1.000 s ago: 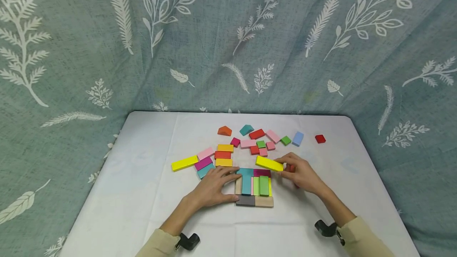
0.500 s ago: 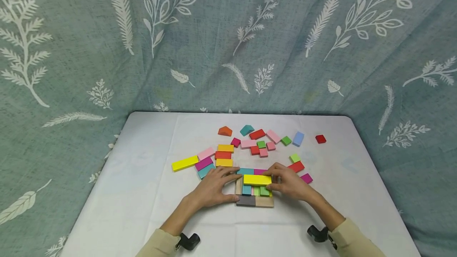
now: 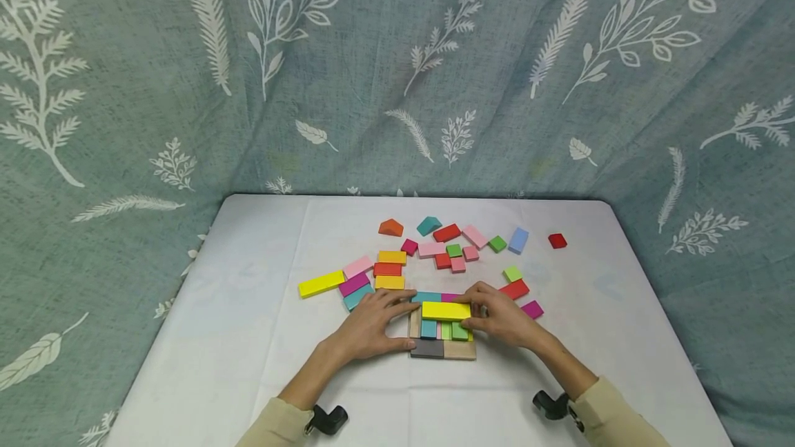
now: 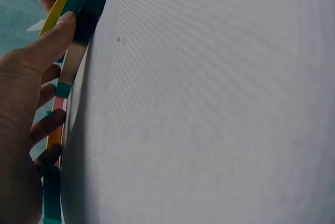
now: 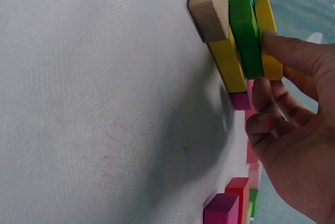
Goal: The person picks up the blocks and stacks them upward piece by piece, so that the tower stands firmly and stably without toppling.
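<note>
A yellow block [image 3: 444, 311], likely light, stiff and best held near one end, is pinched over a green block [image 3: 459, 332] by the right grip [image 3: 502, 316]; a gray block [image 3: 429, 349] is touched by the spread left grip [image 3: 374, 323].

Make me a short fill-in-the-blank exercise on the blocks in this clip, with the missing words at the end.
1. The right hand grips a long rectangular block coloured ____.
2. In the head view, the dark grey rectangular block lies to the ____ of the tan wooden rectangular block.
3. In that view, the small block farthest right is coloured ____.

Missing words: yellow; left; red
</note>
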`<state>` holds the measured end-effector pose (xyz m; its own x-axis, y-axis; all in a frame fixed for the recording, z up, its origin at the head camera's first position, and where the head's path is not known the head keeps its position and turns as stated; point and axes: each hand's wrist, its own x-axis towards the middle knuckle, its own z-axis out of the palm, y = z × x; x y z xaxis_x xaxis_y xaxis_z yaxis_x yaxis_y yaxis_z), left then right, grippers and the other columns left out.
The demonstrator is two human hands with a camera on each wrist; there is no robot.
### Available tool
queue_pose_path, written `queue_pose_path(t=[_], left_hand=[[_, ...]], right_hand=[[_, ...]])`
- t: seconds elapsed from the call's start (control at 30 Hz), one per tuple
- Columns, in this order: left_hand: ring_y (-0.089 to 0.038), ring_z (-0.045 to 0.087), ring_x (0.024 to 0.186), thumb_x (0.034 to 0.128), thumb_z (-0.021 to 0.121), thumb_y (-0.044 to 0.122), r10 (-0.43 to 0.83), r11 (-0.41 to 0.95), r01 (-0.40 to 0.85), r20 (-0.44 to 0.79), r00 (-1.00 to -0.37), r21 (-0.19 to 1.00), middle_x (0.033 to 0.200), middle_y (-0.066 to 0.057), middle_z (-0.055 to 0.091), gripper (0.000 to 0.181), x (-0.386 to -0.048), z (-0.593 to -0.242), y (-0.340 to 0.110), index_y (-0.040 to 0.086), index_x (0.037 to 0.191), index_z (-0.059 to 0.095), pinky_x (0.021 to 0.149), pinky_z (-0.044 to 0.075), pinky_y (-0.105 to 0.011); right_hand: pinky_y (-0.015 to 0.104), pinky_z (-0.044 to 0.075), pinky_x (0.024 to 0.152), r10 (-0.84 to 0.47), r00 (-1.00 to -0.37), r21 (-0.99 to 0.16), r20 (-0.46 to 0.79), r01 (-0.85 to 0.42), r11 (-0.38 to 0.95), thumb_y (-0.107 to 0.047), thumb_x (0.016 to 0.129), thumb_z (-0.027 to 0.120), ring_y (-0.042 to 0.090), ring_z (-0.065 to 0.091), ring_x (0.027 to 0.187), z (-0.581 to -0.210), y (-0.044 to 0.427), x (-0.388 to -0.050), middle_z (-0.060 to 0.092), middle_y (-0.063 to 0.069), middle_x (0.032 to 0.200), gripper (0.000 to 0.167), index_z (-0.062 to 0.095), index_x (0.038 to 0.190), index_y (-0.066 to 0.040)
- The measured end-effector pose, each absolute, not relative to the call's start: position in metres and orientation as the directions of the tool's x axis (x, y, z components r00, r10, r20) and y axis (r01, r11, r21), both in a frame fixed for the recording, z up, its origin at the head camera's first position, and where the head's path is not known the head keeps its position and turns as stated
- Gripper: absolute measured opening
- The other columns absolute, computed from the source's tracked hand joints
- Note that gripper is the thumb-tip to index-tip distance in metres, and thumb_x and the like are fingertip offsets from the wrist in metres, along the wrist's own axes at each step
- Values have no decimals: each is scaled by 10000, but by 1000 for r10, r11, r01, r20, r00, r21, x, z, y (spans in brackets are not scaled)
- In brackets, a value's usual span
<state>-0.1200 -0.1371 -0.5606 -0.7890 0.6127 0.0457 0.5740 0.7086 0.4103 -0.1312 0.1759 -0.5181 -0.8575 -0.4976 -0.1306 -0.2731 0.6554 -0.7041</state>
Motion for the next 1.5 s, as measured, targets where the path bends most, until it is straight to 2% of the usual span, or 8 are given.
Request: queue_pose_path(t=[0.13,0.27,0.4,0.53,0.77,1.03,1.27,1.5], left_hand=[[-176,352,1425,830,604,753,612,709,572,44,-790,412,1578,127,382,769,-120,-561,-137,375,1490,486,1127,323,-563],[-173,353,1424,831,607,751,612,711,574,44,-790,406,1580,127,381,768,-121,-562,-137,383,1493,479,1126,328,-553],[-173,361,1419,831,626,733,616,707,581,51,-786,404,1577,121,387,762,-121,-562,-137,379,1491,482,1122,336,-543],[-179,375,1405,835,630,726,618,701,587,64,-783,406,1572,113,396,756,-120,-562,-137,370,1487,491,1116,341,-549],[-175,382,1395,834,621,735,615,702,586,70,-785,404,1568,117,400,755,-121,-562,-137,379,1486,488,1109,349,-536],[-185,384,1406,845,672,668,608,685,564,65,-791,461,1566,106,403,737,-121,-560,-139,345,1485,500,1122,337,-555],[-130,489,1297,900,707,521,499,612,416,80,-863,672,1500,135,462,623,-129,-553,-155,313,1461,531,1025,487,-440],[-150,516,1247,896,744,454,339,621,311,112,-934,720,1359,115,586,570,-139,-542,-191,289,1418,585,1045,461,-474]], right_hand=[[245,482,772,-505,-853,-714,-131,-272,645,-293,866,804,136,516,936,-518,176,-131,566,-72,1126,458,685,1297,-194],[309,517,809,-503,-853,-726,-139,-258,637,-356,822,837,174,512,1003,-518,179,-130,544,-18,1229,645,603,1402,-196],[444,537,928,-483,-856,-706,-186,-226,671,-412,730,894,243,484,1198,-520,185,-126,451,41,1416,887,489,1492,-208],[514,459,1046,-481,-844,-639,-238,-237,732,-489,661,917,293,360,1386,-526,189,-122,340,59,1532,1035,421,1531,-229],[509,442,1065,-482,-849,-571,-216,-291,767,-515,636,921,289,347,1400,-530,187,-119,366,58,1532,1074,424,1534,-201],[509,448,1058,-451,-862,-556,-230,-264,788,-506,619,933,281,353,1401,-532,185,-118,380,40,1525,1081,428,1531,-221],[508,463,1042,-450,-861,-550,-239,-262,793,-518,619,928,279,354,1398,-533,185,-119,372,36,1531,1090,416,1538,-233],[512,453,1053,-446,-861,-546,-243,-258,797,-522,619,926,277,348,1403,-533,185,-119,369,31,1536,1089,416,1539,-237]])
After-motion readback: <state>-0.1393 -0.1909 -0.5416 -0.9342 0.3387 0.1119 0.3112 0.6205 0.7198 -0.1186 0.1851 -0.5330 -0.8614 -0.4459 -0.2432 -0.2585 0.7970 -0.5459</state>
